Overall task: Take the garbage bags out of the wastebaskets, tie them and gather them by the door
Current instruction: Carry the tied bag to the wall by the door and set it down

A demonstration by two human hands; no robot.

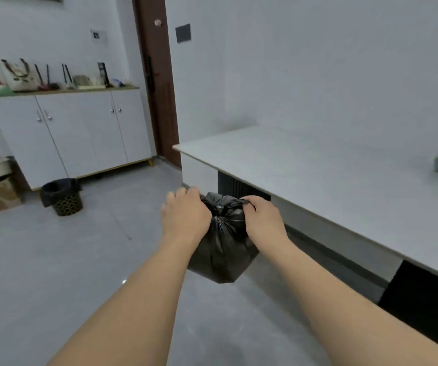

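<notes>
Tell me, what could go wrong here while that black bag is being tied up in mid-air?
1. The black bag hangs off the floor, held only at its gathered neck by the left hand and right hand; thin plastic might tear or slip, spilling.
2. A loose knot could open on the way to the door.
3. The wastebasket by the cabinet still has its liner and could be forgotten.

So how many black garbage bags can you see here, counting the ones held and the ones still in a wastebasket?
Held in both hands, off the floor: 1, the black bag
Still lining the wastebasket by the cabinet: 1, the liner bag
Total: 2
</notes>
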